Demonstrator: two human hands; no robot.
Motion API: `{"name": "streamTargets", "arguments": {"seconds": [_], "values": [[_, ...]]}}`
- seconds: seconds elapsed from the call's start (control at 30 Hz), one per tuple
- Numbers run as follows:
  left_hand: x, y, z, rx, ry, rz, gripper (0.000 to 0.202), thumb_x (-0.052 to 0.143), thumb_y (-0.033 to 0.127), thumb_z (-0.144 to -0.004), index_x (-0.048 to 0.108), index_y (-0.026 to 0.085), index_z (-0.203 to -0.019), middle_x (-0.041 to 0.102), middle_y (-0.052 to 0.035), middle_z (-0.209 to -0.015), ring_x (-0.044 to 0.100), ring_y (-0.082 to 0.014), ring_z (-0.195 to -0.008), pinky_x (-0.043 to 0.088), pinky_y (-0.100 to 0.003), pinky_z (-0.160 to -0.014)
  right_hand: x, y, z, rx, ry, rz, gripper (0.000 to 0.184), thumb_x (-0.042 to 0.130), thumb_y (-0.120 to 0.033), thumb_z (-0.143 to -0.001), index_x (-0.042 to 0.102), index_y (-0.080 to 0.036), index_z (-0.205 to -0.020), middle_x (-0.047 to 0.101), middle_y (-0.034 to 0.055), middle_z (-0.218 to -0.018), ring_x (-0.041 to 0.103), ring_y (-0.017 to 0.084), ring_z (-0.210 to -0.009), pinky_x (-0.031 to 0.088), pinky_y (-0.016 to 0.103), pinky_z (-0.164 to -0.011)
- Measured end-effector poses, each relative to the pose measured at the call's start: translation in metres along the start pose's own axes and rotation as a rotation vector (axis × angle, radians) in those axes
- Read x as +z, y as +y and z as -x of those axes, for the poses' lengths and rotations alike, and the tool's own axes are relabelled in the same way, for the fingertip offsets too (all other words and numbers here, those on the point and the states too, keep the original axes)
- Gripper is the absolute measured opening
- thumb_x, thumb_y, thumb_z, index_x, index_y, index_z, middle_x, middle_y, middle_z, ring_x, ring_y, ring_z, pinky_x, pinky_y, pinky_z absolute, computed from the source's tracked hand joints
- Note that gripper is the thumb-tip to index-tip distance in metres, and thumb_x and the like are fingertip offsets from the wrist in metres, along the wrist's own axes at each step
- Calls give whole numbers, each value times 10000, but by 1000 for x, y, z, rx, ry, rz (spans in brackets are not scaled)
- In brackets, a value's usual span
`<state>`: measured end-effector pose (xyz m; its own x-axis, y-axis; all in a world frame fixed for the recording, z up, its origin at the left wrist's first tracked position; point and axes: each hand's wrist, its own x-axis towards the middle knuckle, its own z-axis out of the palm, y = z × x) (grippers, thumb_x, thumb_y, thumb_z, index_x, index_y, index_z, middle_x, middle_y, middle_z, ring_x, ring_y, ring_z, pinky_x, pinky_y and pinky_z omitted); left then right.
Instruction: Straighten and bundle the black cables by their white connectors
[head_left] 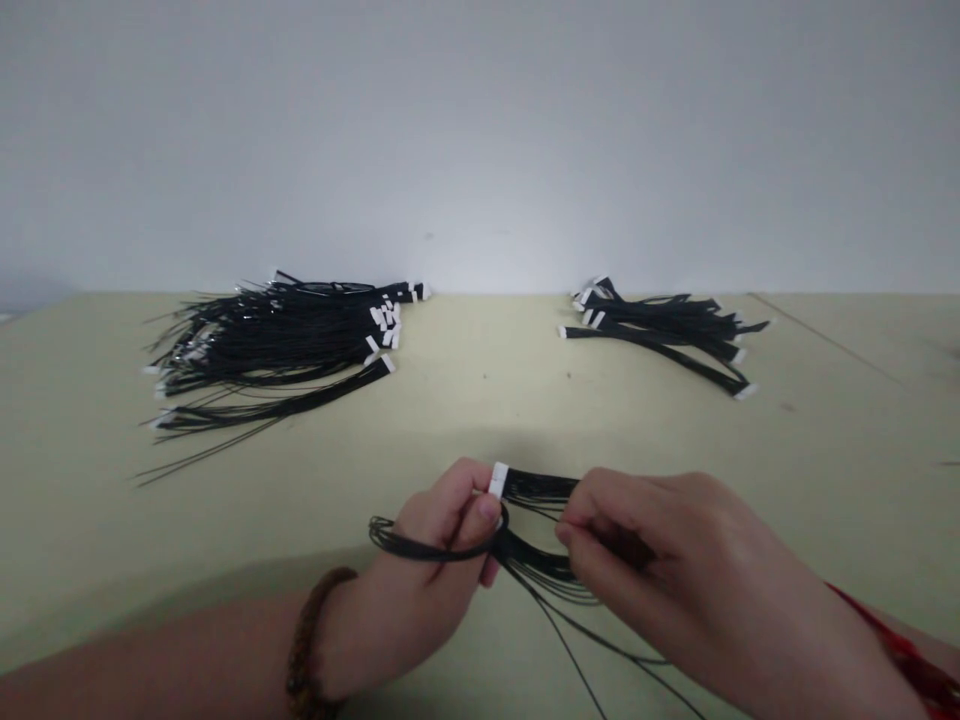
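My left hand [450, 530] is closed around a black wire harness [540, 487], its thumb and fingers pinching by a white connector [498, 480]. The wires run right from that connector, and a looped part [405, 545] bends round over my left thumb. Loose wire ends fan out down to the right beneath my hands. My right hand [667, 560] has thumb and forefinger pinched together at a thin black wire of the same harness, just right of the connector. Part of the bundle is hidden behind my right fingers.
On the table's [480, 400] far left lies a big pile of black wire harnesses [285, 330] with white connectors and loose ends. A smaller pile of harnesses [667, 320], with white connectors at both ends, lies far right. A pale wall [480, 130] stands behind.
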<state>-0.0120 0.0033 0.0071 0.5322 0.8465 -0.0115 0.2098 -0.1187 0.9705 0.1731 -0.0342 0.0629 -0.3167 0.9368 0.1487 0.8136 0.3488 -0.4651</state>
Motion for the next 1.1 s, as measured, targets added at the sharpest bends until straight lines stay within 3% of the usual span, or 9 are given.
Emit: {"name": "streamTargets", "arguments": {"seconds": [0.33,0.53,0.6,0.7,0.8,0.97,1.1], "values": [[2,5,-2,-54,-16,47,326,336,413,-872,450,163,-697,434,64,-497,378,-3,-453,280,-126,-456,14,2,-6,-84,18,28,196,411,-209,-894,517,-181,-731,524,-20,-627,448,96,-545,277,267,-522],[0,0,-12,-143,151,163,305,389,475,-840,459,186,-773,419,85,-508,365,6,-427,267,-92,-400,-6,5,6,-229,301,378,75,477,-241,-840,519,-181,-823,559,25,-727,492,138,-598,327,290,-547],[-1,-1,-15,-158,194,167,309,392,494,-831,461,195,-792,423,86,-510,366,4,-424,275,-82,-387,-10,8,16,-267,212,387,66,475,-213,-809,512,-192,-758,532,9,-626,462,125,-481,288,276,-454],[-1,-1,-16,-155,212,149,301,399,487,-831,461,196,-786,423,87,-488,368,4,-413,274,-69,-376,-4,12,22,-280,-30,366,170,439,-71,-704,492,-203,-611,481,-7,-480,404,127,-340,180,279,-363],[-1,1,-15,-148,204,164,310,402,492,-827,455,190,-780,418,86,-476,363,3,-404,277,-66,-371,7,13,13,-145,-199,305,245,405,19,-653,532,-188,-621,553,-4,-546,473,124,-414,233,256,-410],[1,4,-14,-137,187,155,324,398,501,-825,443,187,-762,431,80,-475,356,3,-400,272,-69,-370,14,12,-9,-24,-352,-16,237,405,-140,-844,483,-167,-622,509,-40,-585,418,75,-517,278,214,-506],[2,3,-14,-127,180,164,321,408,502,-820,442,189,-755,427,82,-474,358,0,-399,270,-74,-370,11,14,-12,-10,-410,-182,245,409,-147,-851,455,-153,-610,452,-50,-546,371,56,-502,254,198,-489]]}}
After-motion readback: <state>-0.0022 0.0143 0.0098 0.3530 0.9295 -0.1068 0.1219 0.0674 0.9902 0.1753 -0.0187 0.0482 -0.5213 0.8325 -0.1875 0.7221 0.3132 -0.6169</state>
